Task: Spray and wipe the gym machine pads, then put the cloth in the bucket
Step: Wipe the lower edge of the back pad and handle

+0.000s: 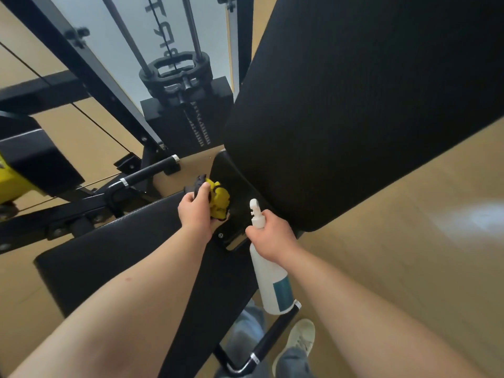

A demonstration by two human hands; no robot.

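My left hand point(195, 211) grips a bunched yellow and black cloth point(218, 199) at the far end of the black seat pad point(114, 249), where the seat meets the back pad. The big black back pad point(354, 105) rises to the upper right. My right hand point(272, 236) holds a white spray bottle point(268, 276) by its neck. The bottle's nozzle points up and its body, with a teal label, hangs down toward me. No bucket is in view.
The machine's black frame bars point(90, 69), cables and a weight stack point(191, 124) stand behind the pads. Black handles with chrome rings point(147, 173) stick out at left and below. A yellow and black part point(11, 181) sits far left. My shoe point(297, 342) stands on the tan floor point(409, 241).
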